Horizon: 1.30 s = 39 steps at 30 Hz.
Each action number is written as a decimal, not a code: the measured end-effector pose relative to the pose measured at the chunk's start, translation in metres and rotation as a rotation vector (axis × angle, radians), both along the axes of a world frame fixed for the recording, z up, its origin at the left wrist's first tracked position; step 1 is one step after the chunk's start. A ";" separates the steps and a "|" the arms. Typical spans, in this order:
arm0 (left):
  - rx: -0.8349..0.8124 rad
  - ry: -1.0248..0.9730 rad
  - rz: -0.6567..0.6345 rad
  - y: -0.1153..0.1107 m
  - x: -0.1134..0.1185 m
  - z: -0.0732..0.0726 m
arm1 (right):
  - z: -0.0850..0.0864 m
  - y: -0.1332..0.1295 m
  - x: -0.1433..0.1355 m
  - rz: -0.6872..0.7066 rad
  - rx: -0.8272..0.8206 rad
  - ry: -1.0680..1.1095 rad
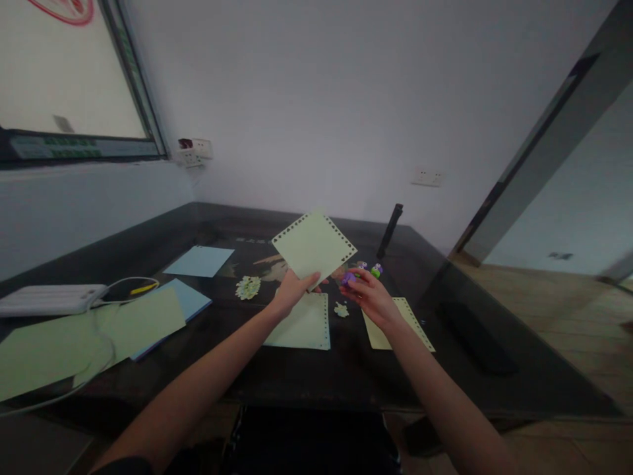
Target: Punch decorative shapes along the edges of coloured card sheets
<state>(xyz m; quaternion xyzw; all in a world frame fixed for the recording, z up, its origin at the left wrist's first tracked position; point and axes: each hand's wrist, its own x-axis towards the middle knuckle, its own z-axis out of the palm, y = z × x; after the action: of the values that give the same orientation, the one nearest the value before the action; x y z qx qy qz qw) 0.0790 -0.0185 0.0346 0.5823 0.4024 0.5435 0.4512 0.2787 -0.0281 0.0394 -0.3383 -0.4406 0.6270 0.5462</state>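
Observation:
My left hand (pixel 295 292) pinches the lower corner of a pale green sheet (pixel 315 244), raised over the table with small punched holes along its two upper edges. To its right, my right hand (pixel 366 295) has its fingers wrapped round a small purple punch (pixel 349 278). Just beyond those fingers are green and purple figures with round eyes (pixel 376 270). Under my left hand lies a pale sheet (pixel 304 323) with holes down its right side. A yellowish punched sheet (pixel 399 323) rests partly beneath my right forearm.
Paper cuttings form a pile (pixel 248 287) and a smaller heap (pixel 341 309). Blue paper (pixel 199 260), green sheets (pixel 138 321) and a white power bank (pixel 53 299) with a cable lie left. A black upright object (pixel 390 230) stands behind; a dark case (pixel 475 338) lies right.

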 end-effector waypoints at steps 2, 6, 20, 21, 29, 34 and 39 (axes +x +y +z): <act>-0.002 -0.016 0.022 -0.002 0.010 0.000 | -0.006 0.000 -0.002 -0.049 0.010 0.049; 0.000 0.000 0.014 -0.010 0.016 -0.003 | -0.024 0.003 -0.005 -0.097 -0.005 0.116; 0.022 0.057 -0.010 -0.005 0.005 -0.017 | -0.023 -0.006 -0.008 -0.016 0.000 0.101; 0.029 0.065 -0.009 -0.006 0.006 -0.016 | -0.022 -0.006 -0.009 -0.040 0.010 0.089; 0.006 0.029 0.011 -0.012 0.008 -0.007 | -0.027 -0.005 -0.008 -0.109 0.011 -0.013; 0.056 0.079 -0.031 -0.012 0.008 -0.009 | -0.027 -0.003 -0.008 -0.146 0.020 -0.009; 0.086 0.131 -0.028 -0.012 0.008 -0.009 | -0.025 -0.005 -0.009 -0.143 0.023 0.001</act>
<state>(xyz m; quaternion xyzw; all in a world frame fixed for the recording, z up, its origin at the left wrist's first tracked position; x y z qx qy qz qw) 0.0866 -0.0303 0.0258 0.6410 0.3993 0.5146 0.4060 0.2698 -0.0327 0.0146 -0.3624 -0.4223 0.5814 0.5935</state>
